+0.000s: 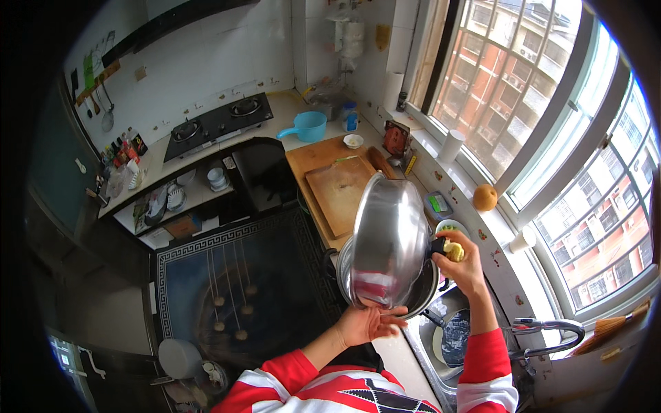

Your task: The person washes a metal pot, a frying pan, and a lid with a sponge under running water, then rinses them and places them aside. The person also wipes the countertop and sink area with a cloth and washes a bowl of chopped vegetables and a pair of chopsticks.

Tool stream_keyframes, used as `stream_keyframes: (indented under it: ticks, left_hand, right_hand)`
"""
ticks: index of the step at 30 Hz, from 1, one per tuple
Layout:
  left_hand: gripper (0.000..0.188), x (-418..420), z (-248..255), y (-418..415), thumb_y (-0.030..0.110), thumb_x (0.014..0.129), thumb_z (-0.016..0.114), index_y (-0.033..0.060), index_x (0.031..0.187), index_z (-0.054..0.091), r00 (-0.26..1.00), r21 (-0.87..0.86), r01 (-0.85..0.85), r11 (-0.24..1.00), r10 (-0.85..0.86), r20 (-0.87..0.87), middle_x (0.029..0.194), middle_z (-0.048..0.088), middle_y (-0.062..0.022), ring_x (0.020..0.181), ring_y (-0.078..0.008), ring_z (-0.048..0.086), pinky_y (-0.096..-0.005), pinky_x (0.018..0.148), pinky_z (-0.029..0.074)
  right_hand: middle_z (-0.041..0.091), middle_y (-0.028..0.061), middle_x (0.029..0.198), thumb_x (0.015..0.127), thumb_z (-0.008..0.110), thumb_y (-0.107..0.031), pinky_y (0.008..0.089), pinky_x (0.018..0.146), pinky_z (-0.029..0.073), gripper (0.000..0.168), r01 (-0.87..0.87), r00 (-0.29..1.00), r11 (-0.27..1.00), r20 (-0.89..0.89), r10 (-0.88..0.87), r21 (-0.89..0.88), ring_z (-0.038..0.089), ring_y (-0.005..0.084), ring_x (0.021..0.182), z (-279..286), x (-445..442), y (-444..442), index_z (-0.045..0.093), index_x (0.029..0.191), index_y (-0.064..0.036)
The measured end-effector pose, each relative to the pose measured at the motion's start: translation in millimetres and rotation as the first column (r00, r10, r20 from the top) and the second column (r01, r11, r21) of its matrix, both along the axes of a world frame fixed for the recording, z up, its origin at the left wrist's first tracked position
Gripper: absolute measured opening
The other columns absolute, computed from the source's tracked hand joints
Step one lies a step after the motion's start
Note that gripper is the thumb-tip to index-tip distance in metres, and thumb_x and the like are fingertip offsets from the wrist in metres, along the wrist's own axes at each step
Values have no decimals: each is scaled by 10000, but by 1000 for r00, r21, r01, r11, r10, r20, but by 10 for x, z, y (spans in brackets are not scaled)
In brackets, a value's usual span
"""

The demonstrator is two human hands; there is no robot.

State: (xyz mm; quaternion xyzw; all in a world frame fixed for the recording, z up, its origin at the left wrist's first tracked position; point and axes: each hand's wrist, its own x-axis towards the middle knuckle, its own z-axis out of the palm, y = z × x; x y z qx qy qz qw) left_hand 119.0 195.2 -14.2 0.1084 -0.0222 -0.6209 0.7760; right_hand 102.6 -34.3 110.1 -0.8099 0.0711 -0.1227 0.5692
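A domed stainless steel lid (390, 240) is tilted nearly on edge above a steel pot (427, 291). My right hand (461, 263) grips its black knob (438, 248). A lumpy yellow piece (454, 251) shows at the fingers of that hand; what it is, I cannot tell. Under the lid's lower rim is my left hand (361, 325), palm turned up and fingers apart. Whether it touches the rim is unclear. The lid hides much of the pot, whose dark side handle (329, 264) sticks out at the left.
Beyond the pot lies a wooden cutting board (338, 193) with a small white bowl (353, 141) behind it. A sink (444, 379) at right holds a dark pan (457, 338) below a faucet (560, 326). A blue dipper (310, 126) stands near the gas stove (217, 126).
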Motion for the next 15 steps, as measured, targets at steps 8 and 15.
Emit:
stream_keyframes:
  ticks: [8,15]
  left_hand:
    - [276,580,-225,771,266,928,442,15,941,556,598,521,-781,345,174,782,789,578,-82,666,-156,592,-254,548,510]
    - [291,1146,-514,731,325,907,503,81,1064,525,632,574,-749,331,98,769,902,556,-22,786,-107,549,-274,635,481]
  right_hand:
    - [592,155,890,619,693,-184,384,752,473,402,-123,989,729,-144,33,-674,589,333,817,286,351,291,616,982,-31]
    - [579,179,901,640,662,-240,415,689,493,324,-283,952,511,-304,44,-811,602,340,781,13,693,557,616,874,-20]
